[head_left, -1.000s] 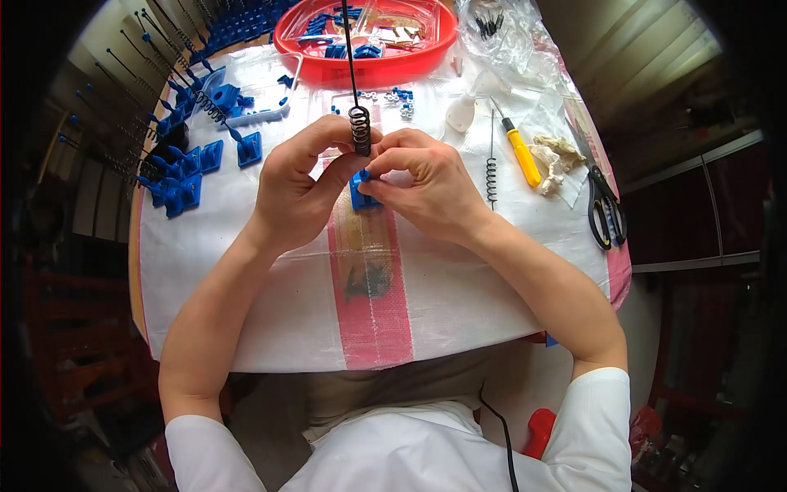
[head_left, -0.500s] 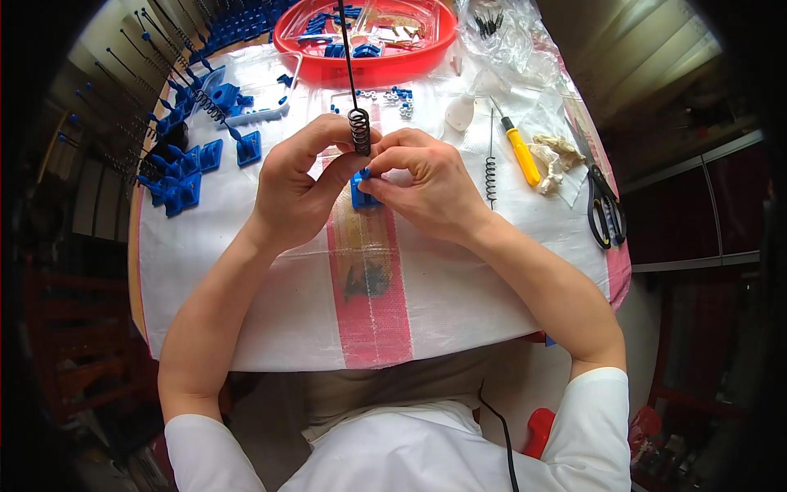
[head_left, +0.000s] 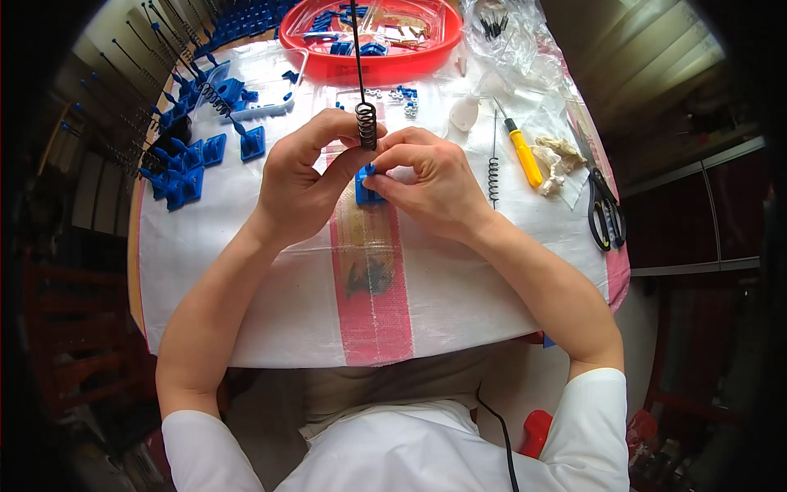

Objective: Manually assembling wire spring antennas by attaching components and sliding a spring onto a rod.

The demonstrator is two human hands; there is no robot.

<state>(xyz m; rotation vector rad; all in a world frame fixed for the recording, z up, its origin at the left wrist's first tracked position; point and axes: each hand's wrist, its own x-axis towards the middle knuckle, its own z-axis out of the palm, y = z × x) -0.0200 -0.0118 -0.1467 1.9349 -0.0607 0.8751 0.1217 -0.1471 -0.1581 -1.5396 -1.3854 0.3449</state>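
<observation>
Between the thumb and forefinger of my left hand point(head_left: 297, 182) is the lower end of a black antenna rod with a coil spring point(head_left: 366, 125). The rod stands upright and runs out past the top of the picture. Just below the coil sits a blue plastic base point(head_left: 367, 195), low on the table cover. The fingers of my right hand point(head_left: 433, 179) pinch the small knob on top of this base. My fingertips hide where rod and base come together, so I cannot tell whether they are joined.
Blue bases with spring rods point(head_left: 182, 184) crowd the left side. Behind are a red tray point(head_left: 373, 72) of parts and small white and blue pieces point(head_left: 410, 102). A loose spring rod point(head_left: 493, 176), a yellow-handled screwdriver point(head_left: 525, 157) and black scissors point(head_left: 605, 215) lie right, near a plastic bag point(head_left: 525, 41).
The whole view has shifted slightly. Both hands keep the same grip on the antenna rod and the blue base.
</observation>
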